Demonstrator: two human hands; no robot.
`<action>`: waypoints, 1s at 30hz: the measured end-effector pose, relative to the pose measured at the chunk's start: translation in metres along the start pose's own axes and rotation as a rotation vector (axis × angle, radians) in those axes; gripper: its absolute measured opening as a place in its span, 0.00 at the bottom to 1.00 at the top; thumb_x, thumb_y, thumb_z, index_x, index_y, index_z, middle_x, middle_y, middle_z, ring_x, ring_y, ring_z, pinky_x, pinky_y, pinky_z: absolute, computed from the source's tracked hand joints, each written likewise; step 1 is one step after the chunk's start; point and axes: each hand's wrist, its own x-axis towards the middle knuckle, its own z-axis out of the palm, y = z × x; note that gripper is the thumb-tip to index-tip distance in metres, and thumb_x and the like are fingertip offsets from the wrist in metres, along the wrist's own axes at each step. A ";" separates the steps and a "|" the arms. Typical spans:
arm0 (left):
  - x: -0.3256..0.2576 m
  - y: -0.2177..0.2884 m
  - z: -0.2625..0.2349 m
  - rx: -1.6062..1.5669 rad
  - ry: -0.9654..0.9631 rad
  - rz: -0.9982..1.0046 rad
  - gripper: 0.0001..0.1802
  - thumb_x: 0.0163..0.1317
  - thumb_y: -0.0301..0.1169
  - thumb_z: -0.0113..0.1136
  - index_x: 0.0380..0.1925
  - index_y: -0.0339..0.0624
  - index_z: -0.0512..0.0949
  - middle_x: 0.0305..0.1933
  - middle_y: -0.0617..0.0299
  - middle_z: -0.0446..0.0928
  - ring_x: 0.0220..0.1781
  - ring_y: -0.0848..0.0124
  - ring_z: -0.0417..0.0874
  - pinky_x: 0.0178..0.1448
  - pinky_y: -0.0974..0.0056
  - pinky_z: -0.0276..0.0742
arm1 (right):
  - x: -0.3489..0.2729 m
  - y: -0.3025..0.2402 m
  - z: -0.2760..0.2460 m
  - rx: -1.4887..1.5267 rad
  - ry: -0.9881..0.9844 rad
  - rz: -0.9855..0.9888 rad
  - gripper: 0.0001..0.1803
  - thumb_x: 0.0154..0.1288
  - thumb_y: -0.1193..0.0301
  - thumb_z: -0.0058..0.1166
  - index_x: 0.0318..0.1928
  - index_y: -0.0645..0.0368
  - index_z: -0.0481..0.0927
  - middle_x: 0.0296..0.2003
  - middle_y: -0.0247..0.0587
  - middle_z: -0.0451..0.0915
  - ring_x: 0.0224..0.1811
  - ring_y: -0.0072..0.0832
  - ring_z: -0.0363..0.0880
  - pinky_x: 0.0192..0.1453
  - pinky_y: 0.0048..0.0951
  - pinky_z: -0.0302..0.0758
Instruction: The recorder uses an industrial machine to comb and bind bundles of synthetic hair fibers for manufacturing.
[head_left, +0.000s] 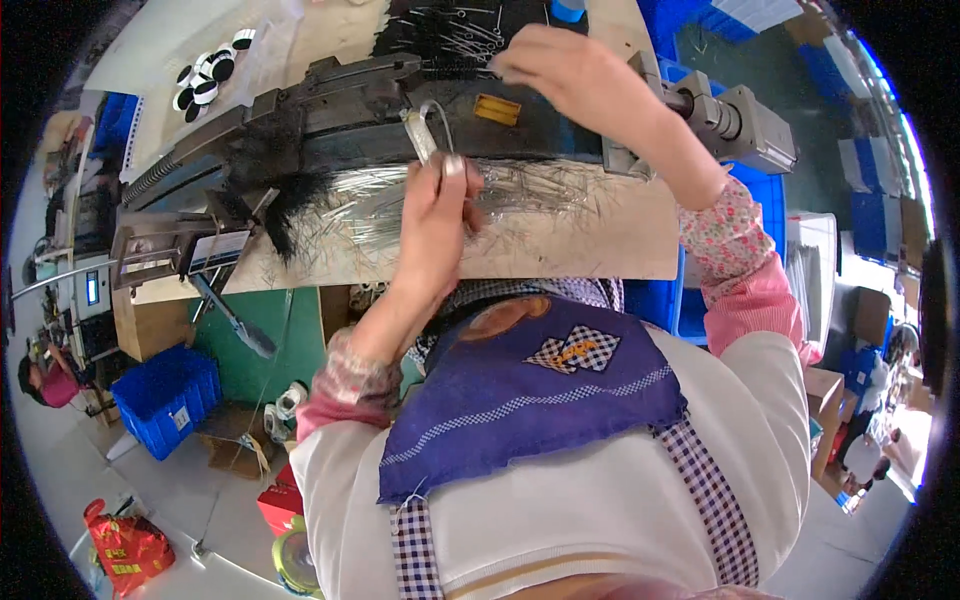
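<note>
My left hand (437, 212) is closed above a loose heap of thin silvery wires (375, 205) at the bench's near edge. Whatever its fingers hold is hidden. Just beyond them a pale metal strip (419, 134) and a curved grey loop (436, 112) rise from the dark machine (345, 115). Farther off, my right hand (575, 75) reaches across the machine with fingertips pinched together. They are at the edge of a black mat (425, 35), beside scattered metal pins (470, 40), some with ringed ends. Anything in the pinch is too small to make out.
A small yellow tray (497, 109) sits on the machine between my hands. Black-and-white round parts (205, 80) lie at the far left. A cylinder-like actuator (735, 120) sticks out at the right, above blue crates (690, 290). A metal fixture (180, 250) stands at left.
</note>
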 end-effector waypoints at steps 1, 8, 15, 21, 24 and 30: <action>0.007 0.004 0.005 -0.126 0.047 -0.078 0.10 0.73 0.36 0.44 0.37 0.43 0.71 0.35 0.65 0.69 0.31 0.77 0.68 0.32 0.71 0.65 | 0.001 -0.001 0.005 -0.009 0.003 -0.017 0.10 0.57 0.74 0.56 0.41 0.60 0.79 0.35 0.38 0.77 0.40 0.39 0.77 0.42 0.36 0.76; -0.005 0.085 -0.026 -1.187 -0.339 -0.144 0.12 0.71 0.34 0.45 0.39 0.38 0.75 0.34 0.65 0.65 0.15 0.84 0.54 0.14 0.76 0.47 | 0.003 -0.021 0.003 -0.174 -0.094 0.060 0.05 0.52 0.72 0.53 0.31 0.58 0.75 0.31 0.38 0.74 0.39 0.35 0.77 0.41 0.31 0.78; -0.035 0.042 -0.084 -0.132 -0.149 0.338 0.13 0.67 0.37 0.52 0.32 0.42 0.81 0.18 0.65 0.70 0.16 0.79 0.64 0.19 0.72 0.58 | 0.021 -0.008 -0.001 -0.058 -0.006 0.158 0.06 0.49 0.77 0.51 0.31 0.60 0.75 0.30 0.44 0.74 0.37 0.42 0.77 0.40 0.39 0.77; 0.083 0.032 0.022 0.665 -0.359 0.233 0.14 0.58 0.36 0.58 0.31 0.35 0.83 0.22 0.50 0.78 0.23 0.66 0.78 0.31 0.64 0.71 | 0.051 0.072 -0.001 -0.065 -0.091 0.096 0.11 0.58 0.68 0.57 0.38 0.62 0.77 0.35 0.48 0.77 0.41 0.45 0.77 0.43 0.37 0.73; 0.116 0.016 0.012 0.559 -0.326 0.267 0.13 0.56 0.35 0.56 0.27 0.36 0.83 0.24 0.46 0.78 0.26 0.60 0.81 0.32 0.60 0.74 | 0.033 0.025 -0.033 0.369 -0.338 0.197 0.12 0.56 0.67 0.59 0.37 0.62 0.77 0.33 0.45 0.75 0.38 0.40 0.76 0.42 0.35 0.72; 0.091 0.059 0.000 1.536 -0.030 0.873 0.04 0.46 0.30 0.58 0.20 0.44 0.80 0.26 0.59 0.80 0.32 0.59 0.83 0.37 0.54 0.78 | 0.027 0.014 0.000 0.221 -0.219 0.037 0.10 0.58 0.66 0.56 0.35 0.59 0.79 0.31 0.45 0.78 0.36 0.43 0.78 0.40 0.39 0.73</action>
